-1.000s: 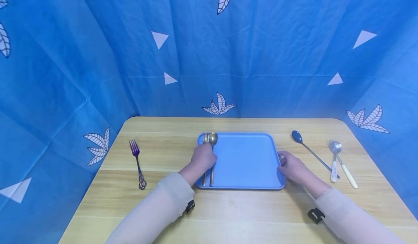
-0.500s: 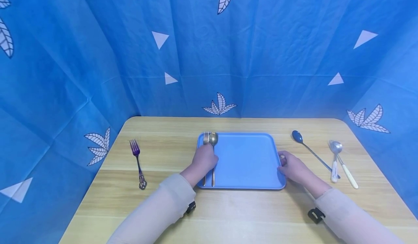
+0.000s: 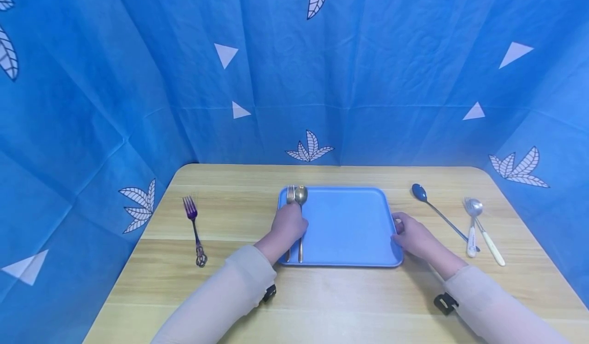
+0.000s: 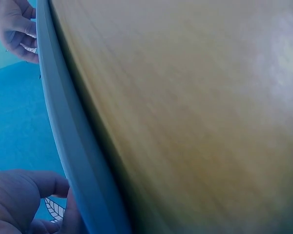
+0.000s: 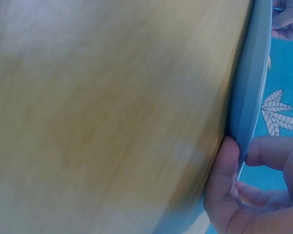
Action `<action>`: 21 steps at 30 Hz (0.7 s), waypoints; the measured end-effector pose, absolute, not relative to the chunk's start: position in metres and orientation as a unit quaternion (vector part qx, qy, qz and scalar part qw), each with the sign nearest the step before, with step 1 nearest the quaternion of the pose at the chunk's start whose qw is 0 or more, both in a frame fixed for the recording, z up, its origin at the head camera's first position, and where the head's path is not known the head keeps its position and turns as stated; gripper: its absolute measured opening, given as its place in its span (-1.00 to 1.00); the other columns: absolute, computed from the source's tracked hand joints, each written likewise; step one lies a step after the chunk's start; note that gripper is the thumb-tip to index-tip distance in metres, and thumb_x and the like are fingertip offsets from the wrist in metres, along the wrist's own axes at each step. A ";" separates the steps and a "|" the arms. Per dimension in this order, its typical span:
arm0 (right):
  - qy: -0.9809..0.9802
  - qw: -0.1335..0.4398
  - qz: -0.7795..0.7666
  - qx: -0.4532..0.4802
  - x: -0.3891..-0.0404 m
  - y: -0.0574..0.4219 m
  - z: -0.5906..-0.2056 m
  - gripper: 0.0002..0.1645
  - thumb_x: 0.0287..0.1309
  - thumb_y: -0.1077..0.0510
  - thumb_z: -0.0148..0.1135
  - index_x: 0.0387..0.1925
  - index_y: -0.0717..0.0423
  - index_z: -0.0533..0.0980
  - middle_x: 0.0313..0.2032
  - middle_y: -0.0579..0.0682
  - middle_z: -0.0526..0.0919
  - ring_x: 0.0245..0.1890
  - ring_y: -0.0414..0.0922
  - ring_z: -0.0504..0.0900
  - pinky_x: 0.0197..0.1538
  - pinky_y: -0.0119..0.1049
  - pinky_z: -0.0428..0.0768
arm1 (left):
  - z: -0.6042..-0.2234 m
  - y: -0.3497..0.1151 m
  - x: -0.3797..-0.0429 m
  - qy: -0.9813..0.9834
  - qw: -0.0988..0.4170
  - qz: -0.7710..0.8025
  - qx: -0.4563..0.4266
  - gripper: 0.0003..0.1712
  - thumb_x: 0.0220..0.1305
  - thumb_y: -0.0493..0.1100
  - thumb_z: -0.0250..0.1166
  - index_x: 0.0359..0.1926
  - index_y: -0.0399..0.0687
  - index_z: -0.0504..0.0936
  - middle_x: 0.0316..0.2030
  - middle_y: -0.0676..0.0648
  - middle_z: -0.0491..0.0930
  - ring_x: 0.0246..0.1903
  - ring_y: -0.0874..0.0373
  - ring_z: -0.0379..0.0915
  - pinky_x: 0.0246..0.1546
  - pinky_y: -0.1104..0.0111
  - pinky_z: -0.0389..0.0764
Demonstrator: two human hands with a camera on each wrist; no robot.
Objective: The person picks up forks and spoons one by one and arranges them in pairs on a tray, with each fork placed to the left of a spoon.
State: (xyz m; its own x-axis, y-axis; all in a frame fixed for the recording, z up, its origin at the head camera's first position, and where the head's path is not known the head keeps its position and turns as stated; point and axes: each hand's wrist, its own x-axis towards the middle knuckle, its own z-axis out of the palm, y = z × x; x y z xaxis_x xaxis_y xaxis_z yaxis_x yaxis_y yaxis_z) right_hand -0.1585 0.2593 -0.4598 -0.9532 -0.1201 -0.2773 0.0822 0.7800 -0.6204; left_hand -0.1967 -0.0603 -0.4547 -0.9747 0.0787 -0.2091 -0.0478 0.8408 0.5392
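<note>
A blue rectangular tray (image 3: 349,226) lies on the wooden table. Along its left side sit a fork (image 3: 291,193) and a gold-toned spoon (image 3: 301,195), side by side, their handles toward me. My left hand (image 3: 289,224) is over both handles, fingers curled down at the spoon; the fingertips are hidden in the head view. In the left wrist view, its thumb and finger (image 4: 51,185) come together behind the tray's rim (image 4: 73,131). At the right edge, my right hand (image 3: 411,235) pinches the tray's rim, thumb and fingers (image 5: 223,161) on either side of it.
A purple fork (image 3: 190,211) lies on the left of the table (image 3: 340,303). On the right are a dark long-handled spoon (image 3: 420,192), a white-handled fork (image 3: 471,242) and a pale-handled spoon (image 3: 493,247), their handles close together or crossing. A blue curtain (image 3: 395,68) hangs behind.
My left hand and the spoon's handle have shifted very slightly right. My right hand and the tray stay in place.
</note>
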 end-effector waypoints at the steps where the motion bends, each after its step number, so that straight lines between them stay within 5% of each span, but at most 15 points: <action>1: 0.931 0.153 -0.332 -0.010 -0.158 0.259 -0.460 -0.25 0.18 0.35 0.22 0.34 0.53 0.16 -0.17 0.27 0.62 -0.22 0.06 0.62 -0.20 -0.12 0.65 | -0.455 -0.060 -0.197 0.953 0.112 0.283 0.007 -0.76 0.28 -0.30 0.18 -0.08 -0.37 0.53 -0.57 -0.09 0.46 -0.64 0.11 0.46 -0.67 0.32 0.52; 10: 0.931 0.154 -0.330 -0.009 -0.158 0.258 -0.459 -0.24 0.17 0.36 0.23 0.34 0.53 0.15 -0.17 0.28 0.61 -0.22 0.07 0.63 -0.21 -0.13 0.65 | -0.456 -0.062 -0.196 0.956 0.104 0.275 0.012 -0.47 0.28 -0.28 0.18 0.21 -0.52 0.41 -0.59 -0.08 0.46 -0.65 0.12 0.45 -0.68 0.33 0.50; 21: 0.930 0.158 -0.332 -0.006 -0.158 0.257 -0.456 -0.23 0.18 0.37 0.20 0.34 0.56 0.13 -0.16 0.30 0.60 -0.21 0.07 0.63 -0.20 -0.12 0.66 | -0.458 -0.065 -0.192 0.965 0.064 0.251 0.042 -0.67 0.31 -0.22 0.16 -0.02 -0.42 0.52 -0.64 -0.04 0.43 -0.69 0.15 0.40 -0.70 0.36 0.44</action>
State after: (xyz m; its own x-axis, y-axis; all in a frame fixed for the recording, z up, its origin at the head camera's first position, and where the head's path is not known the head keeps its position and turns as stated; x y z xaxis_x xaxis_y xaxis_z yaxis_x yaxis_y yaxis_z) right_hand -0.1581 0.2568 -0.4561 -0.9501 -0.1164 -0.2894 0.0935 0.7790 -0.6200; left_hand -0.1918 -0.0649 -0.4579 -0.9882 0.1136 -0.1027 0.0491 0.8702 0.4902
